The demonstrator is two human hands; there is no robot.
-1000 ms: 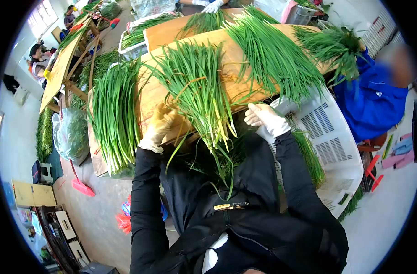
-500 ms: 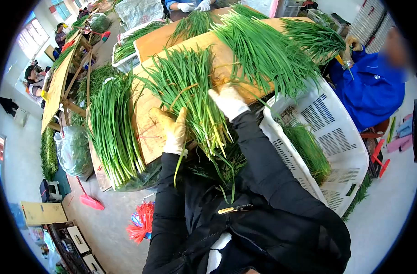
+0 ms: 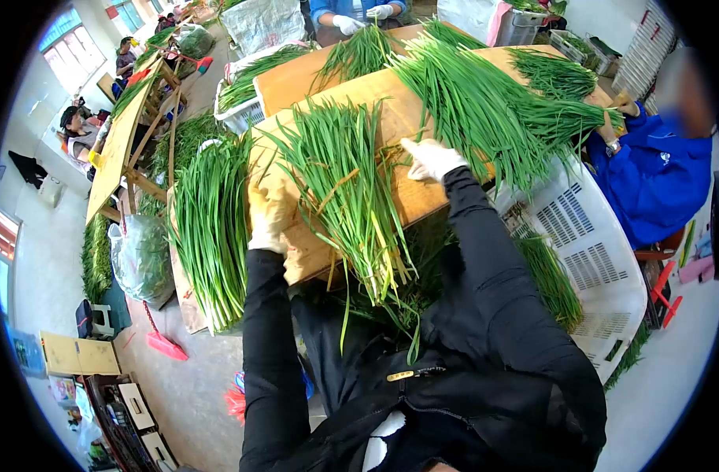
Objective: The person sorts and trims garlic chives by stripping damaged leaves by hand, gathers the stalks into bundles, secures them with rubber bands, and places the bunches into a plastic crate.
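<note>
A loose bunch of long green chives [image 3: 340, 173] lies between my hands on the wooden board [image 3: 306, 256], its pale and yellowed stem ends hanging over the near edge. My left hand [image 3: 269, 220], in a yellow-stained white glove, rests on the board between this bunch and a neater bunch of chives [image 3: 211, 228] on the left. Its fingers are blurred, so I cannot tell whether they hold anything. To the right of the middle bunch is my right hand [image 3: 436, 160], also gloved, fingers apart and forefinger stretched out, with nothing visible in it.
A large pile of chives [image 3: 485, 106] covers the board's far right. Below it stands a white slotted crate [image 3: 603, 259] with more chives inside. A co-worker in blue [image 3: 650, 169] sits at the right; another person's gloved hands [image 3: 363, 20] are across the table.
Both hands have moved away from the middle bunch, the left one leftward and the right one to the right. The co-worker at the right has shifted chives toward the large pile.
</note>
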